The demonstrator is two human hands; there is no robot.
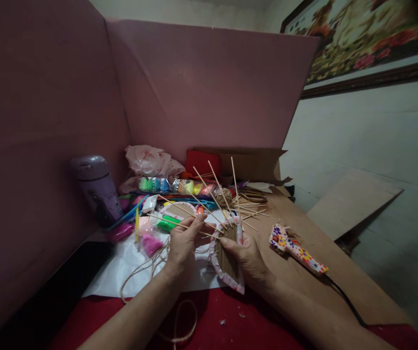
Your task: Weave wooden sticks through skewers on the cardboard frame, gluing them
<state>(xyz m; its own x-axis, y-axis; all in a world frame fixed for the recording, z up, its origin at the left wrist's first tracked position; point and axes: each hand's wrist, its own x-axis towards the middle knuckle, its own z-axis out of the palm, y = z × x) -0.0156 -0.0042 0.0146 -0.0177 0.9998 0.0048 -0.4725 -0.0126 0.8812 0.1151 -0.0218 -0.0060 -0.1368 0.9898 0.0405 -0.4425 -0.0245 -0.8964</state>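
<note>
Head view, nearest first: our right hand (247,257) grips the cardboard heart (227,266) by its right edge, holding it upright between both hands. Our left hand (185,240) pinches one stick (165,220) that runs leftward from the heart's top. More sticks (235,184) fan up and away. The glue gun (296,250) lies on the surface (304,218), nearer our right hand.

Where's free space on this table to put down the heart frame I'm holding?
Bare brown board behind the glue gun, up to the cardboard box, and red cloth between your forearms. Crowded: clay packs and skewers beyond the left hand; the heart frame fills the right hand.
</note>
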